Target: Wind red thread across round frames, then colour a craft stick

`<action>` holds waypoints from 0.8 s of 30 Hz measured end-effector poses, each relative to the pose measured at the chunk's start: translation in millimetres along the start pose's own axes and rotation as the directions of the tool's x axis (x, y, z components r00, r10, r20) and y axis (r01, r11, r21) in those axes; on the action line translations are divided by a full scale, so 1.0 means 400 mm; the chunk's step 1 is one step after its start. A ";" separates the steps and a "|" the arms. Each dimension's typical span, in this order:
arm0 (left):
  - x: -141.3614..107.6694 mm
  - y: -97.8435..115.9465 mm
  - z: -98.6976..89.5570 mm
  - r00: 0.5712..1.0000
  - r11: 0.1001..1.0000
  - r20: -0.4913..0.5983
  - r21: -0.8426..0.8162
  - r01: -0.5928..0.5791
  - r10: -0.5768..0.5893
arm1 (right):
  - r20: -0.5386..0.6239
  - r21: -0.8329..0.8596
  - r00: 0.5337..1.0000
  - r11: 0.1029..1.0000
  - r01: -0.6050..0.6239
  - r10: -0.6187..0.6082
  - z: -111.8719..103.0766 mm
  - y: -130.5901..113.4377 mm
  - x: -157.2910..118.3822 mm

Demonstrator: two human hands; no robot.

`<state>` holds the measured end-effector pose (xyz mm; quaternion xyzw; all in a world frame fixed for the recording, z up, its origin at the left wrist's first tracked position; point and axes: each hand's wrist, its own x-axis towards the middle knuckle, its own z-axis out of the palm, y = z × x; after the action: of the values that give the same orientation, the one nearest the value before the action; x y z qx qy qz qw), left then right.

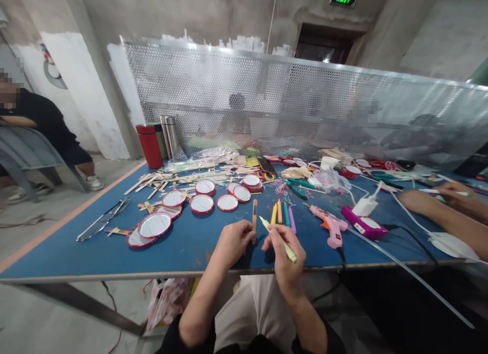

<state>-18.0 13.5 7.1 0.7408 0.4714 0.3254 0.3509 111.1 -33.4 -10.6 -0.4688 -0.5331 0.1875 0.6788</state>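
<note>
Between the thumb and fingers of my left hand [236, 242] a popsicle stick [254, 216] is pinched upright, with coloured bands along it. My right hand [285, 252] grips a pale yellow marker [290, 253] like a pen, its tip pointing up and left, a short way from the stick. Just beyond my right hand lie several more markers: a yellow marker [274, 213], an orange marker [280, 211], a green marker [286, 214] and a purple marker [292, 219]. Left of my hands are several round red-rimmed discs [202, 204], some stacked.
A pink glue gun [330, 226] and a purple power strip [363, 224] with cables lie to the right. Another person's arm [438, 216] reaches in there. Loose sticks [152, 183], glasses [104, 219] and a red flask [149, 146] are at the left. A perforated metal screen [213, 84] stands behind.
</note>
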 end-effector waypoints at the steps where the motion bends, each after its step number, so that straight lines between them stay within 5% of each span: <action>1: 0.000 0.000 0.000 1.000 1.000 0.001 -0.006 0.005 -0.005 | -0.003 0.003 1.000 1.000 -0.008 0.008 0.000 0.002 -0.002; 8: 0.011 -0.007 0.000 0.997 0.994 0.051 -0.080 0.069 -0.065 | 0.017 0.127 0.984 0.976 -0.176 0.176 0.005 0.009 0.025; 13: 0.031 -0.017 0.011 0.984 0.943 0.030 -0.281 0.176 -0.175 | 0.049 0.149 0.964 0.952 -0.266 0.261 0.010 0.004 0.097; 19: 0.042 -0.014 0.016 0.970 0.907 -0.005 -0.355 0.225 -0.243 | 0.193 0.011 0.961 0.979 -0.205 0.199 0.023 -0.034 0.194; 24: 0.057 -0.012 0.011 0.943 0.883 0.062 -0.337 0.327 -0.326 | 0.149 0.083 0.988 0.996 -0.042 0.029 0.038 -0.035 0.201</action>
<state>-8.9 35.2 4.2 0.5789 0.5248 0.3373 0.5250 123.0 27.3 45.0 -0.4335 -0.5650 0.2563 0.6536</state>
